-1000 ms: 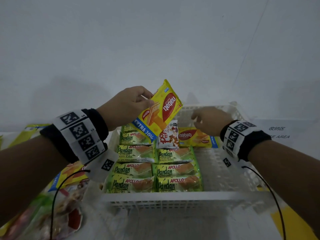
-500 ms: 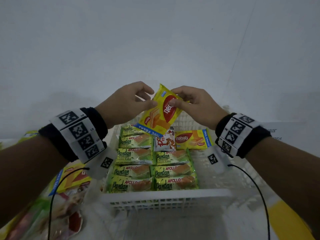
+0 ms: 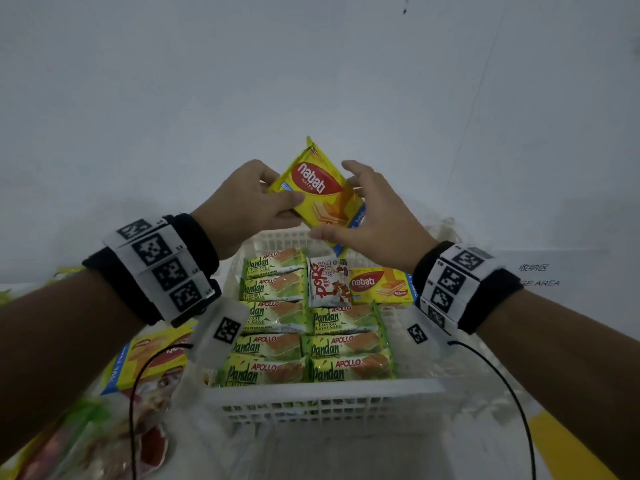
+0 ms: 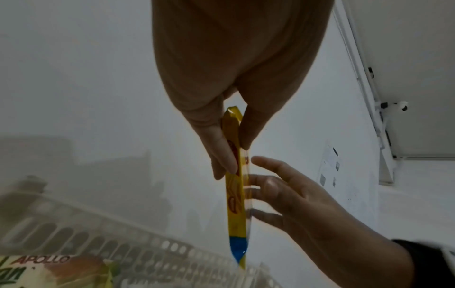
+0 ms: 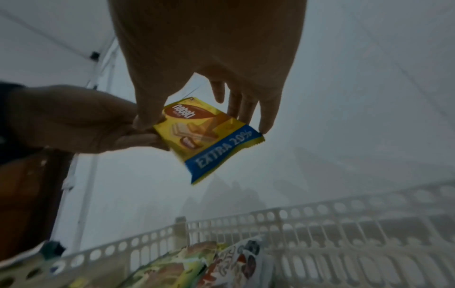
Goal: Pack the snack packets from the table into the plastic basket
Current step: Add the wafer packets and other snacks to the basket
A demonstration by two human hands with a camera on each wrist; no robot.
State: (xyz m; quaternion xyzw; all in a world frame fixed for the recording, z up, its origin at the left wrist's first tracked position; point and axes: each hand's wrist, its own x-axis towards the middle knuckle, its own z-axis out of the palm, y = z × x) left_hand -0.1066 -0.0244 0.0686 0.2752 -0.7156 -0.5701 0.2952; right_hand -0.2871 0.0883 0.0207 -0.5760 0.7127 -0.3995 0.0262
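Observation:
A yellow Nabati wafer packet [image 3: 318, 188] [image 4: 236, 194] [image 5: 206, 140] is held in the air above the far end of the white plastic basket [image 3: 322, 389]. My left hand [image 3: 263, 199] pinches its left edge between thumb and fingers. My right hand [image 3: 374, 216] lies against the packet's back with spread, fairly straight fingers [image 4: 270, 185], its thumb under the lower corner. Inside the basket lie several green Pandan cake packets [image 3: 273, 317] in two rows, a white Pops packet [image 3: 329, 282] and another Nabati packet [image 3: 377, 285].
On the table left of the basket lie one more Nabati packet [image 3: 152, 362] and a larger crumpled snack bag [image 3: 104, 438]. The right side of the basket floor [image 3: 408, 327] is bare. A white wall stands close behind. A yellow patch [image 3: 561, 445] shows at the lower right.
My right hand came up from the basket to the packet in my left hand. The packet has turned so its logo reads upright and has risen a little.

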